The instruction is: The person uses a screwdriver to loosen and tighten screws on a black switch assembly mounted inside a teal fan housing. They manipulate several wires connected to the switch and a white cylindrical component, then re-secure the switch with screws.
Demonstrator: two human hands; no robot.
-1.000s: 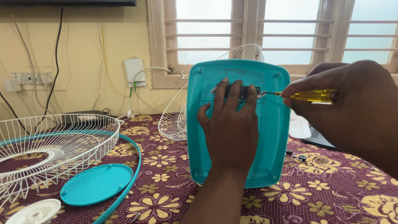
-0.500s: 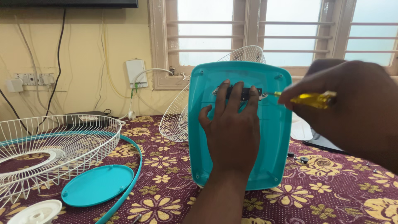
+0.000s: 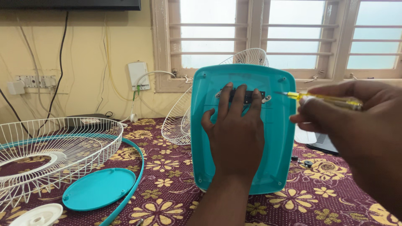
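Centre frame: left hand (image 3: 236, 134), fingers spread flat, steadies upright teal base (image 3: 276, 138); right hand (image 3: 356, 125) pinches screwdriver (image 3: 322, 98), which should stay square on bracket (image 3: 247, 96) screw.

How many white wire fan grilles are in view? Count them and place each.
2. One grille lies at left on the cloth; the other grille leans behind the teal panel, partly hidden.

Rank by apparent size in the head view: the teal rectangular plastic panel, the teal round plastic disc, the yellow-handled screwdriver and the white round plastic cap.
1. Teal rectangular plastic panel
2. Teal round plastic disc
3. Yellow-handled screwdriver and white round plastic cap: unsure, since the right hand covers part of the screwdriver and the frame cuts off the cap.
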